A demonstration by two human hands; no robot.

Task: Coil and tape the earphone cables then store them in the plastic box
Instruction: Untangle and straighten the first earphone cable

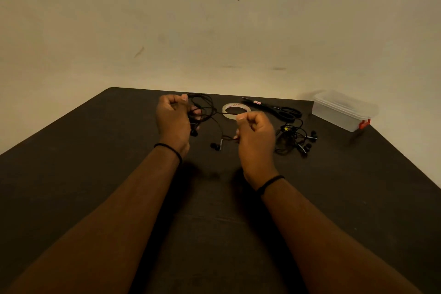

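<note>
Head view: we hold the earphone coil (202, 108) in our left hand (173, 118), fingers curled round it; its loose tail runs rightward into our right hand's (256, 137) pinch (earbud (216, 146) dangling below).

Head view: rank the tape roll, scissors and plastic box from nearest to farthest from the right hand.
From the right hand:
1. Tape roll, just beyond the knuckles, slightly to the left.
2. Scissors, farther back and to the right.
3. Plastic box, at the table's far right corner.
</note>
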